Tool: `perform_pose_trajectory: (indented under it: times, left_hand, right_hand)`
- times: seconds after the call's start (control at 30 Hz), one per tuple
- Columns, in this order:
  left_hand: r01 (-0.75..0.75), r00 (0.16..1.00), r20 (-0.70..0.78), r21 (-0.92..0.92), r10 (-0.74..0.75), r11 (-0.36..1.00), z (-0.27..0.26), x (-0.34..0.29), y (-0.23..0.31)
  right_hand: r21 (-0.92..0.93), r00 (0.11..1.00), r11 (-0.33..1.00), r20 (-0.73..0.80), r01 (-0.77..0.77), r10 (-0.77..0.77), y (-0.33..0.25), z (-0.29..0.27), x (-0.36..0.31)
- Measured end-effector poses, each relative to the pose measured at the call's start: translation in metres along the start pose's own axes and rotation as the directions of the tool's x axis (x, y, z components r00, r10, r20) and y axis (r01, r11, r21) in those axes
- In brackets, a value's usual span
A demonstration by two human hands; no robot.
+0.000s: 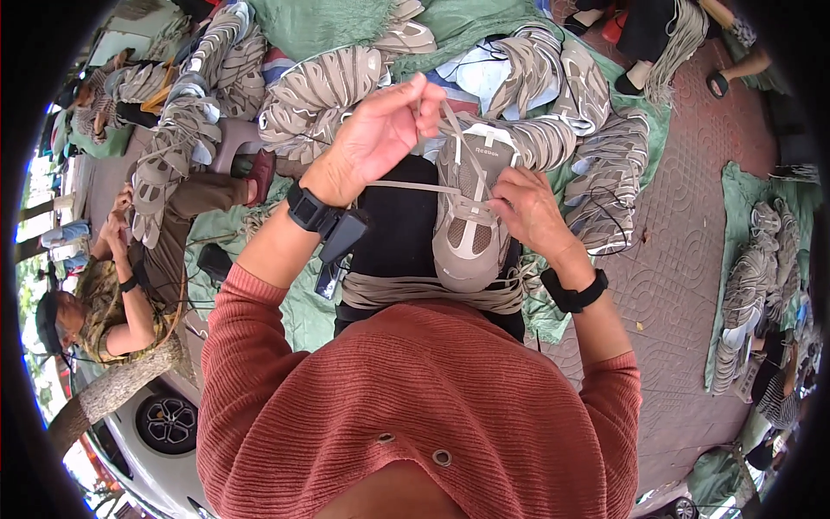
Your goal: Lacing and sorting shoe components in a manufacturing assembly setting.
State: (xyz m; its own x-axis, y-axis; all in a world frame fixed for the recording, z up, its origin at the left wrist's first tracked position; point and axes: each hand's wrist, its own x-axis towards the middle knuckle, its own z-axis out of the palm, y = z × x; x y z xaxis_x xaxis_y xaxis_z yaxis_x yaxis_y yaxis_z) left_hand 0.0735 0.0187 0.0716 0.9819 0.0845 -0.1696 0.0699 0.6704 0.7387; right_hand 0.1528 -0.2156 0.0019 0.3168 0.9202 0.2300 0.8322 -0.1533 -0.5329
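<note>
A beige and grey sneaker rests on my lap, toe toward me, over black trousers. My left hand is raised above it and pinches the beige shoelace, which runs taut down to the eyelets. My right hand holds the sneaker's right side by the eyelets, fingers on the lace there. Both wrists wear black bands. A bundle of loose beige laces lies across my lap under the sneaker's toe.
Many similar beige sneakers are heaped on green cloth ahead, with more piled at right. A seated person works at left. Other people's feet show at top right on red paving.
</note>
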Motion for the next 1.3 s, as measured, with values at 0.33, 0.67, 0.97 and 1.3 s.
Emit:
perform_pose_trajectory:
  times: [0.33,0.67,0.97,1.3]
  left_hand:
    - [-0.25,0.962,-0.157,-0.184,0.223,0.95,-0.072,-0.021,0.069]
    - [-0.443,0.896,-0.241,-0.415,0.373,0.795,-0.188,-0.11,0.146]
    - [-0.72,0.683,-0.451,-0.287,0.575,0.632,-0.333,-0.278,0.238]
    - [-0.356,0.292,-0.715,0.535,0.635,0.766,-0.366,-0.336,0.194]
  right_hand:
    - [0.746,0.882,0.542,0.127,-0.387,0.454,0.003,0.027,0.009]
    - [-0.324,0.989,0.944,-0.112,0.053,-0.094,-0.045,0.042,0.034]
    - [0.996,0.89,0.035,0.056,-0.08,0.452,-0.04,-0.102,0.037]
    - [0.967,0.498,0.122,-0.222,0.225,0.838,0.087,-0.241,-0.154]
